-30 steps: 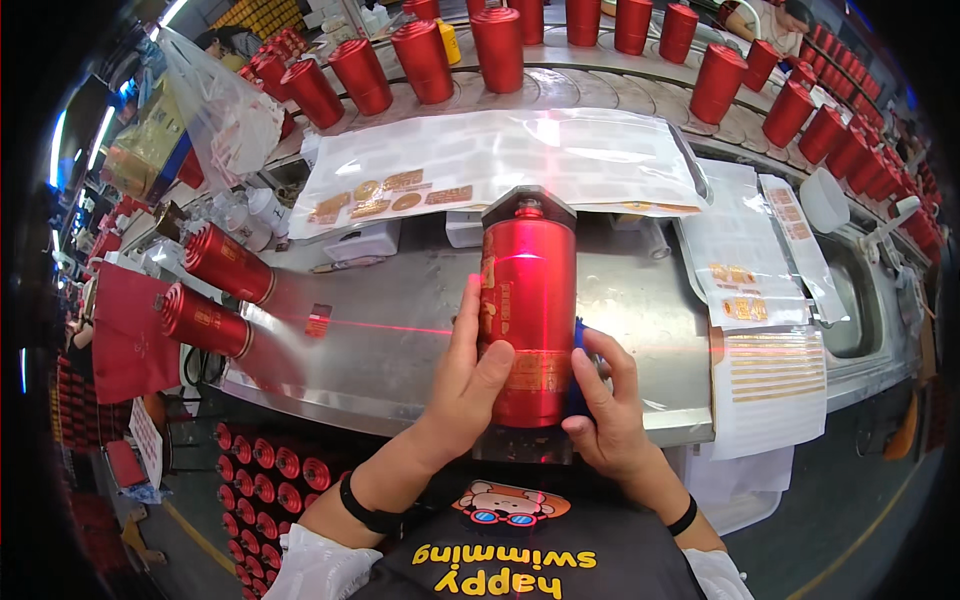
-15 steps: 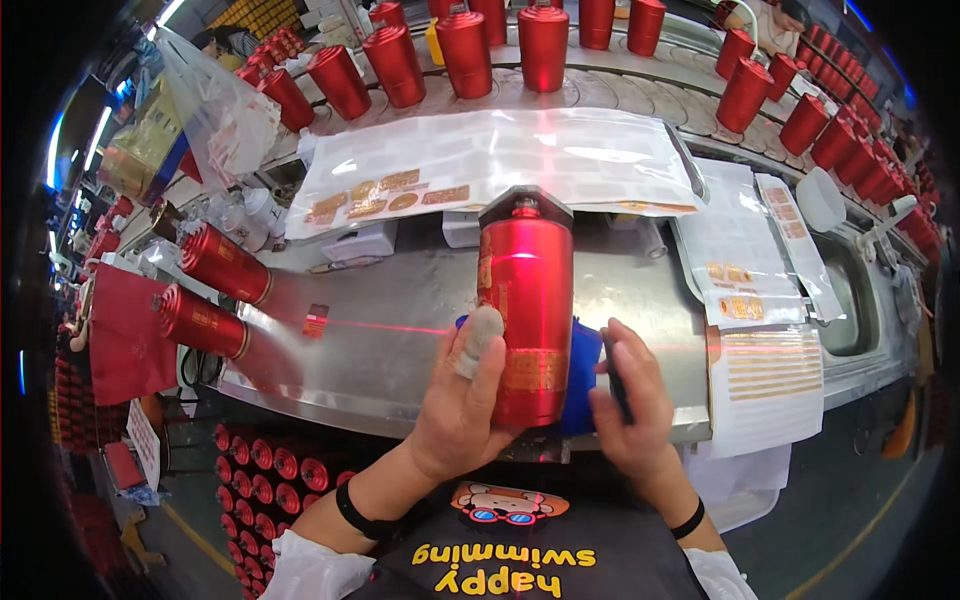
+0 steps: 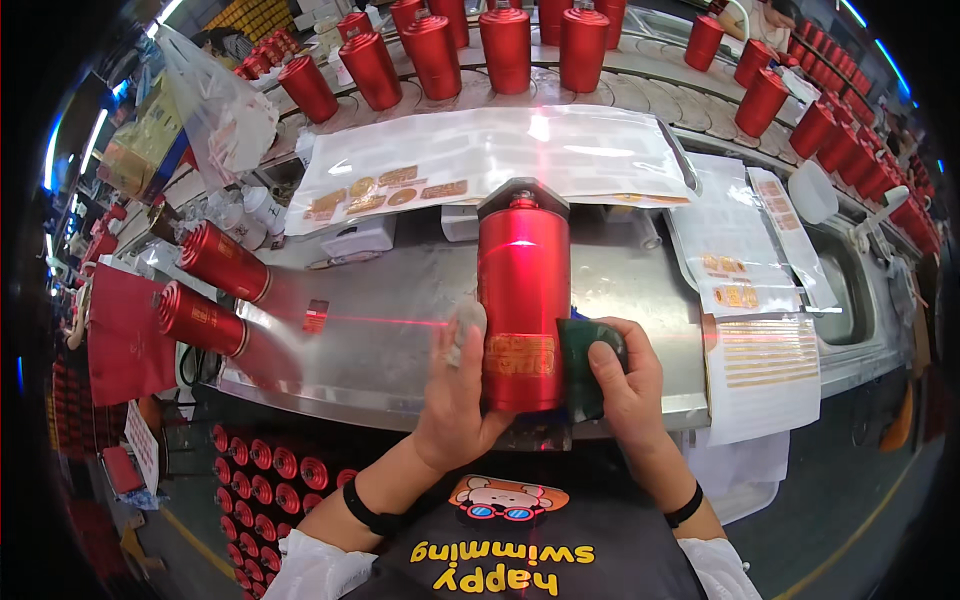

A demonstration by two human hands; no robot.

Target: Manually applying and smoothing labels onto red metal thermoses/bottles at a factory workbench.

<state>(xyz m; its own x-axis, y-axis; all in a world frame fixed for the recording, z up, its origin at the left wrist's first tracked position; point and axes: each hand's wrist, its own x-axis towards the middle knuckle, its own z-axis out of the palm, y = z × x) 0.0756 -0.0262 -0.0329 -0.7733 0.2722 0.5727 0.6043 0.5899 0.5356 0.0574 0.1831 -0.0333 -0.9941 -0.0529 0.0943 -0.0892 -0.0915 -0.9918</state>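
Note:
A glossy red metal canister (image 3: 522, 270) lies lengthwise in front of me, its far end against a dark angular holder (image 3: 548, 192). A gold decal (image 3: 522, 354) wraps its near part. My left hand (image 3: 452, 385) rests along the canister's left side, fingers stretched, with pale covers on some fingertips. In my right hand (image 3: 632, 385) is a dark green flat scraper (image 3: 581, 365), its edge at the canister's right side beside the decal. Whether it presses on the metal I cannot tell. A bit of blue material shows behind the scraper.
Two red canisters (image 3: 225, 262) with gold decals stand at the left of the steel table (image 3: 390, 290). Sheets of gold decals (image 3: 370, 190) lie beyond and to the right (image 3: 735, 285). A conveyor carries several canisters (image 3: 505, 50). A sink (image 3: 848, 290) is at far right.
My right hand has turned the scraper from edge-on to flat and brought it against the canister's side. The canister has rolled slightly, and the far canisters have shifted along the conveyor.

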